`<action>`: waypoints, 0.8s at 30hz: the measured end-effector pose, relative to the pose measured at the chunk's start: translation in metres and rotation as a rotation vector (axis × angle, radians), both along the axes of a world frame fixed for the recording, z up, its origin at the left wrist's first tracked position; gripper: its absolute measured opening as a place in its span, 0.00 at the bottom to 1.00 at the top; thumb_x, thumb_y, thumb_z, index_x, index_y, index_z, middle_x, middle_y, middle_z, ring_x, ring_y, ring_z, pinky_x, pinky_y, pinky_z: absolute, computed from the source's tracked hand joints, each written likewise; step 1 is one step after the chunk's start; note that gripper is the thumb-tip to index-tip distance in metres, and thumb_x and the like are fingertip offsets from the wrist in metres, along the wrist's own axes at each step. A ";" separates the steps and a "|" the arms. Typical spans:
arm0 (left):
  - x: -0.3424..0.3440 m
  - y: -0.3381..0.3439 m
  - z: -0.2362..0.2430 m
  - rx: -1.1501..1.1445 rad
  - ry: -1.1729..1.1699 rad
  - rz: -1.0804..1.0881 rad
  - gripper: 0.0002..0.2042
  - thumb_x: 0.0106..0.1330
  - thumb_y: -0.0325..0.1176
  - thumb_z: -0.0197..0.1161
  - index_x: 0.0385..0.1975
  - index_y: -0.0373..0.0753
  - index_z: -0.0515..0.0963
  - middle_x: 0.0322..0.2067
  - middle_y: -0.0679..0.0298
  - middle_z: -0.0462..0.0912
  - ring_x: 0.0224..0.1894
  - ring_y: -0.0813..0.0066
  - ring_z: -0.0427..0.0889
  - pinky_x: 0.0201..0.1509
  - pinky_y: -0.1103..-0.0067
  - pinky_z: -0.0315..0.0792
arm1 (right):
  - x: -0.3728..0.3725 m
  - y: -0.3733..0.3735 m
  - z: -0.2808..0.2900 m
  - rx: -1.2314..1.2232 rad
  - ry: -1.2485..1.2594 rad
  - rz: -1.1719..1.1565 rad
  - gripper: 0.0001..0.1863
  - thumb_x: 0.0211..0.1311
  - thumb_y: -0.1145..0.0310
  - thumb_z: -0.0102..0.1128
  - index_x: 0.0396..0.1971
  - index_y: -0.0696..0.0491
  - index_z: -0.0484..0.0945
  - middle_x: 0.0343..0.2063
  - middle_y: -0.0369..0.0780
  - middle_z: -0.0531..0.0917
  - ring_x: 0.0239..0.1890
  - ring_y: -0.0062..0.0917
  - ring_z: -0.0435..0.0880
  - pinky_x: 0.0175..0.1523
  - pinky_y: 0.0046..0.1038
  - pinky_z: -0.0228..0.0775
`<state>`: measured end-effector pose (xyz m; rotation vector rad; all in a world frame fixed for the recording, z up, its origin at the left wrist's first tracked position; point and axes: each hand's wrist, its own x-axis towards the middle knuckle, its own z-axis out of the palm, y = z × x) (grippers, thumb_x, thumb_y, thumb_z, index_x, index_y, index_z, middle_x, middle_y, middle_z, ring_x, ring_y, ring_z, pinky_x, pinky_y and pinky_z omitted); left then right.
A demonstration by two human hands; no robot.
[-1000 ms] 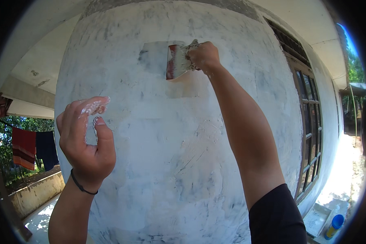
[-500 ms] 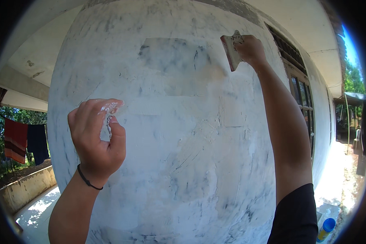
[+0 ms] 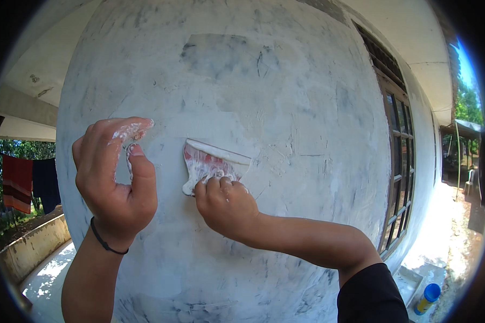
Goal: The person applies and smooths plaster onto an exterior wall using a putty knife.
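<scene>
Against the whitish, patchy wall (image 3: 307,75), my right hand (image 3: 226,207) grips a wide putty scraper (image 3: 207,163). Its face shows red through smears of white putty, and the long pale edge lies at the top, close to or on the wall; actual contact is hard to tell. To the left of it, my left hand (image 3: 116,180) is raised in front of the wall with its fingers curved and the thumb apart, like a C. White putty coats its index finger and thumb, and I see nothing held in the gap. A dark cord (image 3: 106,243) circles the left wrist.
A barred window (image 3: 399,161) is set in the wall on the right. Near its foot stands a blue and yellow container (image 3: 427,299). Cloths (image 3: 17,183) hang at the far left above a low wall (image 3: 35,245).
My right hand has brought the scraper from the upper right down and left to the wall's middle, turning it edge up. My left hand has shifted slightly left and up in the picture.
</scene>
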<state>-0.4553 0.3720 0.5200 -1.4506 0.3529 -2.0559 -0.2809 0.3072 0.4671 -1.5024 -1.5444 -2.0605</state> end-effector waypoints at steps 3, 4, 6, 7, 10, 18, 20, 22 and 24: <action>0.000 -0.007 0.003 0.042 0.006 -0.013 0.12 0.48 0.22 0.50 0.33 0.36 0.76 0.31 0.61 0.79 0.34 0.66 0.77 0.45 0.75 0.62 | -0.015 -0.013 -0.030 -0.097 0.018 0.188 0.04 0.43 0.75 0.56 0.21 0.59 0.73 0.14 0.41 0.73 0.16 0.29 0.76 0.19 0.27 0.69; -0.002 -0.009 0.004 0.055 -0.001 -0.006 0.12 0.48 0.22 0.50 0.33 0.36 0.76 0.31 0.61 0.79 0.34 0.66 0.77 0.45 0.75 0.62 | -0.023 -0.023 -0.027 -0.098 0.014 0.193 0.04 0.43 0.75 0.56 0.21 0.59 0.73 0.14 0.41 0.73 0.16 0.29 0.76 0.19 0.27 0.69; -0.006 -0.014 0.004 0.066 -0.012 0.010 0.12 0.48 0.23 0.50 0.33 0.36 0.76 0.31 0.62 0.79 0.34 0.66 0.77 0.45 0.75 0.62 | -0.037 -0.044 -0.011 -0.299 0.494 0.520 0.05 0.46 0.76 0.54 0.25 0.60 0.75 0.15 0.45 0.76 0.18 0.37 0.78 0.24 0.32 0.71; -0.009 -0.017 0.003 0.064 -0.010 0.016 0.12 0.48 0.23 0.50 0.33 0.36 0.76 0.31 0.62 0.79 0.34 0.67 0.77 0.45 0.75 0.62 | -0.041 -0.055 0.008 -0.407 0.672 0.458 0.06 0.48 0.75 0.53 0.27 0.60 0.76 0.16 0.48 0.77 0.21 0.43 0.78 0.30 0.36 0.71; 0.003 -0.016 0.010 0.082 0.021 0.001 0.12 0.48 0.23 0.50 0.32 0.36 0.76 0.30 0.63 0.79 0.33 0.67 0.77 0.45 0.75 0.62 | -0.012 -0.051 0.056 -0.232 0.872 0.461 0.07 0.46 0.76 0.53 0.26 0.62 0.77 0.17 0.51 0.78 0.19 0.43 0.76 0.30 0.35 0.69; 0.007 -0.009 0.007 0.107 0.014 0.036 0.10 0.48 0.23 0.51 0.31 0.37 0.76 0.29 0.63 0.79 0.32 0.68 0.76 0.44 0.76 0.62 | 0.031 -0.047 0.115 0.020 0.666 0.076 0.12 0.42 0.75 0.57 0.31 0.56 0.80 0.28 0.49 0.81 0.34 0.44 0.81 0.41 0.39 0.74; 0.006 -0.006 0.004 0.094 0.025 0.045 0.11 0.47 0.23 0.51 0.30 0.38 0.76 0.29 0.64 0.78 0.32 0.68 0.76 0.43 0.76 0.62 | 0.034 -0.056 0.127 0.066 0.632 0.053 0.13 0.42 0.75 0.56 0.32 0.55 0.80 0.29 0.49 0.81 0.34 0.44 0.81 0.41 0.39 0.74; 0.007 -0.005 0.002 0.060 0.063 0.058 0.10 0.49 0.21 0.50 0.31 0.36 0.76 0.31 0.61 0.79 0.34 0.66 0.76 0.44 0.76 0.63 | 0.041 -0.068 0.137 0.177 0.579 0.012 0.12 0.42 0.74 0.57 0.31 0.55 0.80 0.29 0.49 0.81 0.34 0.43 0.81 0.39 0.38 0.74; 0.006 -0.003 0.001 0.022 0.095 0.076 0.10 0.52 0.20 0.49 0.32 0.33 0.75 0.32 0.59 0.79 0.36 0.63 0.77 0.45 0.75 0.64 | 0.039 -0.083 0.143 0.206 0.572 0.037 0.11 0.42 0.73 0.57 0.30 0.55 0.80 0.27 0.48 0.81 0.32 0.42 0.81 0.37 0.37 0.74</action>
